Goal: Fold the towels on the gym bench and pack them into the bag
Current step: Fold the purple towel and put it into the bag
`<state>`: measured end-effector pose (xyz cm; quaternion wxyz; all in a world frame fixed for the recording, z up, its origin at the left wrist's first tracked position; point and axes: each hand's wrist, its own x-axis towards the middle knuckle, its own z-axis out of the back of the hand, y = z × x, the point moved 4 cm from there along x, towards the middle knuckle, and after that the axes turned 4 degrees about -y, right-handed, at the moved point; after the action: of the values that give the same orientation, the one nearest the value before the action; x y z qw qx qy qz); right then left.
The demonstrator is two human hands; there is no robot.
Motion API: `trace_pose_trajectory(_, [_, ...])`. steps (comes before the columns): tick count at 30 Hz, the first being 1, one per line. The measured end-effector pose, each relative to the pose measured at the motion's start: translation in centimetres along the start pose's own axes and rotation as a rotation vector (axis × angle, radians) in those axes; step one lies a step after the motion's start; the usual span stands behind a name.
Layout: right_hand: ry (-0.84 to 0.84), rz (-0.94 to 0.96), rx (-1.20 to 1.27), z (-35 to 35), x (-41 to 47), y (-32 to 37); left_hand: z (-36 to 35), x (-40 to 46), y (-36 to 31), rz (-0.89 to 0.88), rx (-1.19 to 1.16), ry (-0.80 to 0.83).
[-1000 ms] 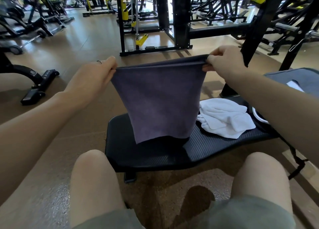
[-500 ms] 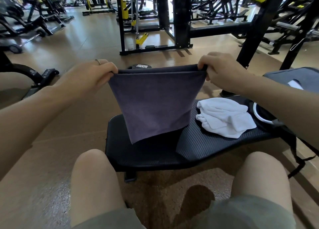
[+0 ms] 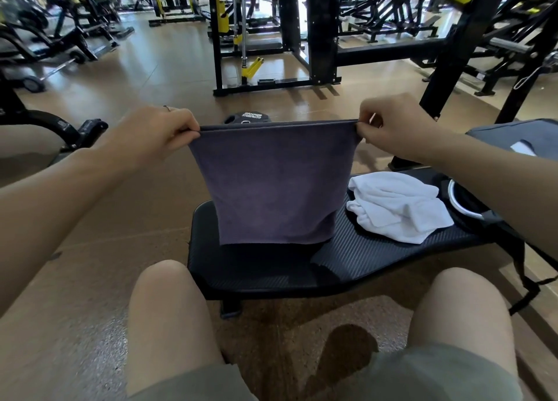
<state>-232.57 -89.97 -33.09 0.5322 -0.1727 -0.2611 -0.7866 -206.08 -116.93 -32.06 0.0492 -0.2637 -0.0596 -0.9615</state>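
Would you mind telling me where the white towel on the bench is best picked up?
Probably by its near corner, reached from above on the person's side. The white towel lies crumpled on the bench, and that corner lies flat and free, while its far side sits against the bag.

Bare forearms, ring (image 3: 167,108) on left hand (image 3: 157,135), olive-grey shorts (image 3: 447,373)

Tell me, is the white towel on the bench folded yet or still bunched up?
Still bunched up. The white towel lies in a rumpled heap on the bench, with uneven creases and loose edges, while both hands hold the grey towel.
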Motion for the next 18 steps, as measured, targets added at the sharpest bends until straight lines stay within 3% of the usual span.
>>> trace_pose_trajectory(9, [0.092,-0.182,0.107,0.03,0.45,-0.06,0.56,-0.15,0.34,-0.007,-0.01,-0.002])
trace_pose_trajectory(18, [0.124,-0.119,0.088,-0.41,0.42,0.2,0.81,0.11,0.12,-0.071,-0.014,0.022])
